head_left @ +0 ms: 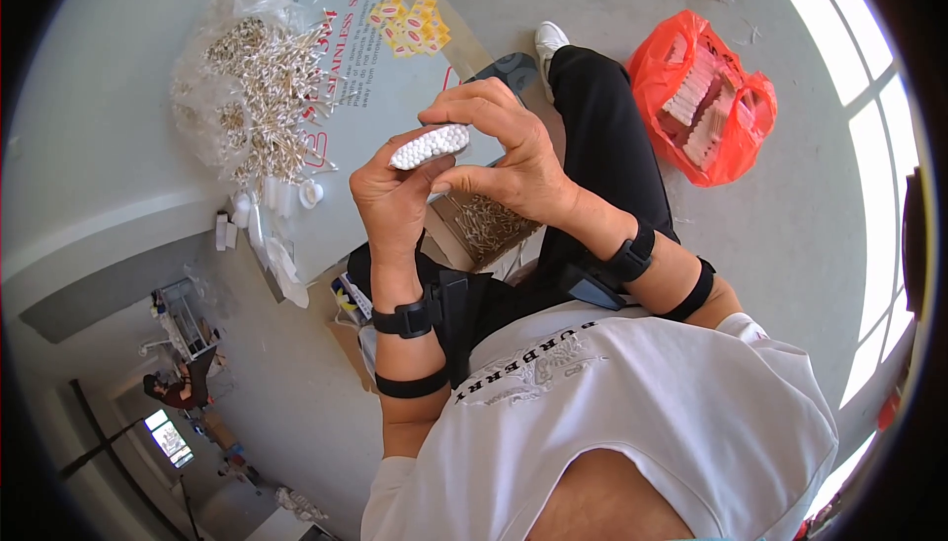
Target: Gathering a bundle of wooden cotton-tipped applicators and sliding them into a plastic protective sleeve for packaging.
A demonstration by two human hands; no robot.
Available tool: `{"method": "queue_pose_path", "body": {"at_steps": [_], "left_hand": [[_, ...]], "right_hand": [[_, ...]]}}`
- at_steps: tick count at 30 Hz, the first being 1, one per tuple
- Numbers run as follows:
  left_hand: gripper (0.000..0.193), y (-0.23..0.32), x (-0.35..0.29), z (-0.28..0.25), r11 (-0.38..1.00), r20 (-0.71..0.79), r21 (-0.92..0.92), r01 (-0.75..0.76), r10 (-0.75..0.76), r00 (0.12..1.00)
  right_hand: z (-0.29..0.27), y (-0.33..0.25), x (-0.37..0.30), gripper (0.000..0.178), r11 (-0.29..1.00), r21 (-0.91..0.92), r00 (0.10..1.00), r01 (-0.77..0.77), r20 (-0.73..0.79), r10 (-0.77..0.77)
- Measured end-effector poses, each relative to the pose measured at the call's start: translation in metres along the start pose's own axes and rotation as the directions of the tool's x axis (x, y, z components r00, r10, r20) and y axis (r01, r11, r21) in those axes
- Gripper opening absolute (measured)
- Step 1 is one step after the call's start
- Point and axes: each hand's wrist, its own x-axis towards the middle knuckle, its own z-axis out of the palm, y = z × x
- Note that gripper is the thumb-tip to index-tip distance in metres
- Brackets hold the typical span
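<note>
A bundle of cotton swabs [430,148] is held up over the table edge, its white tips packed in a flattened oval facing me. My left hand [388,200] is closed round its left side, with the thumb underneath. From the right, my right hand [509,146] curves over the bundle, fingertips at its upper edge and thumb near its lower edge. Whatever wraps the bundle is mostly hidden by my fingers. Below my hands, a cardboard box [446,218] holds many loose swabs.
Loose cotton swabs [267,87] spill from a clear plastic bag on the table [341,161]. Yellow-and-white cards [415,28] lie near its far edge. A red plastic bag [647,67] with pink-and-white packs stands on the floor at right. A person [178,388] sits far off at lower left.
</note>
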Motion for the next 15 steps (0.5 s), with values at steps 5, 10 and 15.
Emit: {"method": "queue_pose_path", "body": {"at_steps": [5,10,15], "left_hand": [[0.027,0.001,0.000,-0.002,0.998,0.033,-0.037,-0.045,0.046,0.998],[0.025,0.005,0.002,-0.005,0.987,0.156,0.077,-0.139,0.126,0.980],[0.028,0.001,0.001,-0.011,0.996,0.206,0.017,-0.085,0.079,0.975]], "right_hand": [[-0.016,0.004,0.002,0.040,0.998,0.056,0.986,-0.043,0.166,0.033],[-0.020,0.005,0.003,0.039,0.997,0.056,0.981,-0.058,0.188,0.047],[-0.021,-0.002,0.007,0.039,0.999,-0.047,0.982,0.023,0.186,-0.013]]}}
